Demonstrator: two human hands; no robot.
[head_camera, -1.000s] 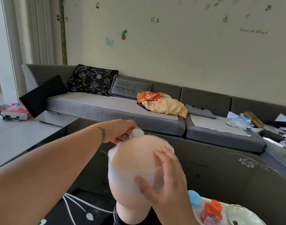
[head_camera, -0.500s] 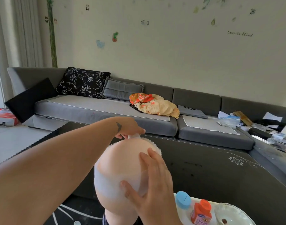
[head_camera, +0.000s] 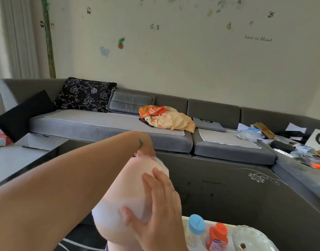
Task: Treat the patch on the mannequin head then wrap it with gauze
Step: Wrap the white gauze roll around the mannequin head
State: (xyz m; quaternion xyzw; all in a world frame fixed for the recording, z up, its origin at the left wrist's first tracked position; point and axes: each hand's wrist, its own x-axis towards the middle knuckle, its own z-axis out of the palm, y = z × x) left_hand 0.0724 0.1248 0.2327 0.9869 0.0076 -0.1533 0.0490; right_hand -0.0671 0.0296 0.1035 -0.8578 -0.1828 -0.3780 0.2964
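Observation:
A bald, skin-coloured mannequin head (head_camera: 135, 180) stands low in the middle, seen from behind. A band of white gauze (head_camera: 115, 211) runs around it, with a frayed edge showing at the far upper side (head_camera: 161, 163). My right hand (head_camera: 159, 201) lies flat on the head's near right side, fingers straight, thumb pressing the gauze. My left arm reaches across and over the top; my left hand (head_camera: 144, 148) is mostly hidden behind the head and pinches the gauze there. The patch is hidden.
A white tray (head_camera: 184, 219) at lower right holds a blue-capped bottle (head_camera: 196, 228), an orange-capped bottle (head_camera: 217, 236) and a clear glass dish (head_camera: 253, 238). The dark glass table (head_camera: 228, 192) carries everything. Behind stands a grey sofa (head_camera: 104, 124) with cushions and clutter at right.
My left hand has gone further around the far side of the head with the gauze, and the gauze roll is no longer visible. The view shifted right; my right hand stays pressed on the head.

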